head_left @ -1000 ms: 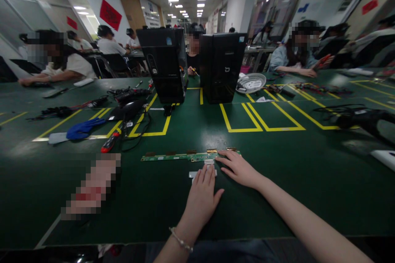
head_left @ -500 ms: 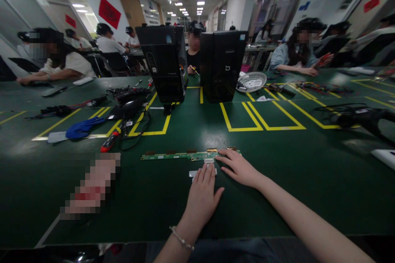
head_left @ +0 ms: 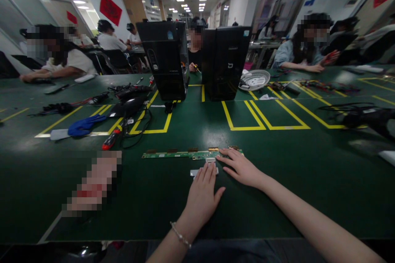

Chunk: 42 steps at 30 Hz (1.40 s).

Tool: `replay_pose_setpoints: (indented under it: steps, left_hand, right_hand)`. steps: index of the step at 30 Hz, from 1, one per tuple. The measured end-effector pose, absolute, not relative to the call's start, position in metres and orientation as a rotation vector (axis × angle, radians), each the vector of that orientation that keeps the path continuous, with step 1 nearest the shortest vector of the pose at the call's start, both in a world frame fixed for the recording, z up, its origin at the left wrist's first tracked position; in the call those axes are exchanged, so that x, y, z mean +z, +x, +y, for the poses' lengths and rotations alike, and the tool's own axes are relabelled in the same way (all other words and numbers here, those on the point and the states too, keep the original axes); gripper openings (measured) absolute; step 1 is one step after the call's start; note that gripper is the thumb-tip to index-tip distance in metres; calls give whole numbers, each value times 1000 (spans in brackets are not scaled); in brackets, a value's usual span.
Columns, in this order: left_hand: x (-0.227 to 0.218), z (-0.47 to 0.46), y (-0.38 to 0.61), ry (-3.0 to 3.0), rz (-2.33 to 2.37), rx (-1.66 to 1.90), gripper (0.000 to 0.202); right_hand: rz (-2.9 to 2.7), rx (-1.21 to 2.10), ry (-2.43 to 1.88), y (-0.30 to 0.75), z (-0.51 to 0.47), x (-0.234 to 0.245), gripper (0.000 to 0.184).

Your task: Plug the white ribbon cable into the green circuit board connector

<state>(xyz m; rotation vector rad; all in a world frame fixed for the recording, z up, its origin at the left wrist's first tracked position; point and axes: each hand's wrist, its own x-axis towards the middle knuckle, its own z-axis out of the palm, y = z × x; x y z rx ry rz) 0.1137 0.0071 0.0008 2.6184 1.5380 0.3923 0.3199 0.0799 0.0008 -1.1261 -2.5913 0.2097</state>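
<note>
A long, narrow green circuit board lies on the dark green table in front of me. My right hand rests flat with its fingers stretched over the board's right end. My left hand lies flat too, its fingertips on a small white flat cable piece that runs up to the board's middle connector. Neither hand grips anything.
Two black computer towers stand behind yellow floor-tape boxes. At the left lie a blue glove, a red-handled screwdriver and black cables. A white basket sits at the back right. Other people sit around the table.
Both hands stay where they were on the board and cable. The view has shifted very slightly.
</note>
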Motion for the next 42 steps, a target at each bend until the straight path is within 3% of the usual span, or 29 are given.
replay_pose_setpoints:
  steps: [22,42]
  left_hand:
    - [35,46,72,2700,1067,116,46]
    - [24,37,81,2656,1153,231,50]
  right_hand:
    - [-2618,263,-1162,321,79,5,45]
    - [-2586,242,-1174,317,76,4,45]
